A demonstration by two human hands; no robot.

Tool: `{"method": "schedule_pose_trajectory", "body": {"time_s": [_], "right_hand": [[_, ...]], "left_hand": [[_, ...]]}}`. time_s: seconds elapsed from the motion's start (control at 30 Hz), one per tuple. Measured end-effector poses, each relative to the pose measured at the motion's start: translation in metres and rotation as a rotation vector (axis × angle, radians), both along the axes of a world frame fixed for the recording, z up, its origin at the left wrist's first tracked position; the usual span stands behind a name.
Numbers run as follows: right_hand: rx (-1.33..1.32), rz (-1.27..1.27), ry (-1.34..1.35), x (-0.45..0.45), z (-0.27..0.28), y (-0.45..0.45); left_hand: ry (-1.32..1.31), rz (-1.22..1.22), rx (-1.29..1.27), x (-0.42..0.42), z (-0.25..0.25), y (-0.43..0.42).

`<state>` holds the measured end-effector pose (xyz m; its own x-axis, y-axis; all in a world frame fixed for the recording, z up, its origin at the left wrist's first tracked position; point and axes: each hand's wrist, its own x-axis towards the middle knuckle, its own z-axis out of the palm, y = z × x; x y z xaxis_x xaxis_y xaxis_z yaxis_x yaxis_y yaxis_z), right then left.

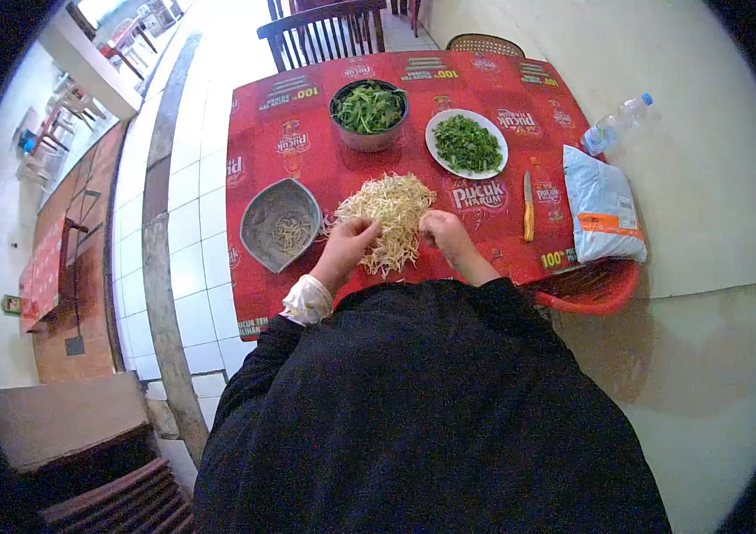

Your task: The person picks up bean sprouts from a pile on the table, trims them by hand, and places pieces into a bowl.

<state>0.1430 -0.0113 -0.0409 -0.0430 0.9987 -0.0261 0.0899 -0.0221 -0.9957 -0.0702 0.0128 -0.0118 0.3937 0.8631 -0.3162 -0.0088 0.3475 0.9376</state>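
Note:
A heap of bean sprouts (388,209) lies on the red tablecloth in front of me. My left hand (351,247) is at the heap's left edge, fingers pinched together; whatever they hold is too small to make out. At the right edge my right hand (449,236) has its fingers curled closed, and their contents are hidden. To the left of the heap is a grey bowl (258,222) with some sprouts inside. Behind the heap stand a pot (369,140) of green leaves and a white plate (501,142) of chopped greens.
A knife (528,209) with a yellow handle lies right of the plate. Near the table's right edge are a grey-blue plastic package (600,205) and a clear bottle (618,125). A red chair (596,289) is below the package; a wooden chair (324,31) stands behind the table.

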Motion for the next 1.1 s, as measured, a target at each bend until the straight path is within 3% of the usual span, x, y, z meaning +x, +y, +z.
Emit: {"method": "schedule_pose_trajectory", "body": {"time_s": [0.07, 0.17, 0.23, 0.27, 0.37, 0.4, 0.47, 0.53, 0.6, 0.7, 0.9, 1.0, 1.1], "right_hand": [[0.042, -0.065, -0.265, 0.027, -0.021, 0.011], [0.199, -0.107, -1.143, 0.088, -0.068, 0.038], [-0.258, -0.397, -0.865, 0.101, -0.055, 0.037], [-0.353, -0.427, -0.965, 0.105, -0.047, 0.037], [-0.439, -0.152, -1.155, 0.132, -0.059, 0.041], [-0.404, -0.285, -1.117, 0.14, -0.076, 0.041], [-0.502, -0.247, -0.96, 0.138, -0.069, 0.042], [-0.6, -0.276, -0.6, 0.132, -0.051, 0.037], [-0.67, -0.36, -0.033, 0.116, -0.03, 0.023], [-0.655, -0.317, 0.501, 0.087, 0.01, 0.011], [-0.375, 0.013, 0.649, 0.038, 0.05, 0.002], [-0.341, 0.039, 0.457, 0.011, 0.077, -0.003], [-0.304, 0.092, 0.243, -0.005, 0.087, -0.005]], "left_hand": [[-0.006, 0.049, 0.05, -0.013, -0.002, 0.008], [0.038, 0.217, 0.127, -0.035, -0.006, 0.022], [0.022, 0.343, 0.083, -0.054, 0.001, 0.026], [0.071, 0.366, 0.081, -0.066, -0.002, 0.03], [0.162, 0.442, 0.057, -0.104, -0.02, 0.041], [0.151, 0.467, 0.039, -0.113, -0.028, 0.044], [0.134, 0.489, 0.001, -0.13, -0.045, 0.051], [0.161, 0.545, 0.017, -0.132, -0.05, 0.052], [0.148, 0.573, 0.034, -0.13, -0.052, 0.05], [0.1, 0.526, 0.09, -0.116, -0.044, 0.05], [0.148, 0.192, 0.355, -0.048, -0.002, 0.035], [0.087, 0.013, 0.34, -0.015, 0.015, 0.023], [0.276, -0.102, 0.511, 0.006, 0.045, 0.009]]}}
